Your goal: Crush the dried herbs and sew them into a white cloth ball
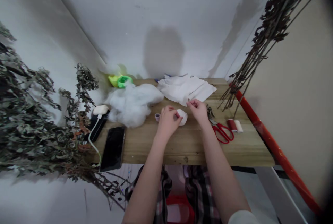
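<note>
At the table's (pixel 186 147) near edge lies a dark phone (pixel 112 149), well left of both forearms and so, presumably, out of their way. Farther in, red-handled scissors (pixel 220 129) lie beside the right forearm, loops toward the person, which should make them easy to pick up; two thread spools (pixel 231 125) stand just beyond. The left hand (pixel 169 118) pinches a small white piece (pixel 183 118) between thumb and forefinger near the table's middle, likely to steady it. The right hand's (pixel 199 112) fingertips are pinched together just past it (whether on something thin, I cannot tell). Beyond, white stuffing (pixel 132 102) and white cloth (pixel 182 87) sit within reach, leaving working space in front.
</note>
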Demonstrator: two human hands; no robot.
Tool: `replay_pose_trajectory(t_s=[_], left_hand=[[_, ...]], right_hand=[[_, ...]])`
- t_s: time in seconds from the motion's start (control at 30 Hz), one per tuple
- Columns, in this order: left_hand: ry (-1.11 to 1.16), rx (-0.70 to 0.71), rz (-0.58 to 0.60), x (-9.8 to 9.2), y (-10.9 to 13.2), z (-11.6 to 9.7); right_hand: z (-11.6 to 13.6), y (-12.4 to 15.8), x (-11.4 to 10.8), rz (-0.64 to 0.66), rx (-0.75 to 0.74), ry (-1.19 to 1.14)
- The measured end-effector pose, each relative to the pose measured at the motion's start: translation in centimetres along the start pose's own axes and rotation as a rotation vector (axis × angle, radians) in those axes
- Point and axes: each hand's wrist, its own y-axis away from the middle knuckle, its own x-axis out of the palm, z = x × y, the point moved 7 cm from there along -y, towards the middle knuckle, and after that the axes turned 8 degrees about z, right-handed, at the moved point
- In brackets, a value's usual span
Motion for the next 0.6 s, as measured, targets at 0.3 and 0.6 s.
replay_pose_trajectory(t_s=[0.3,0.6], left_hand=[[0.053,0.004,-0.004,-1.0,0.6,-0.6],[0.275,0.053,-0.053,-1.7,0.5,-0.1]], right_hand=[[-0.8,-0.4,1.1,0.041,0.015,0.009],[-1.2,-0.5,0.6,0.039,0.022,-0.013]])
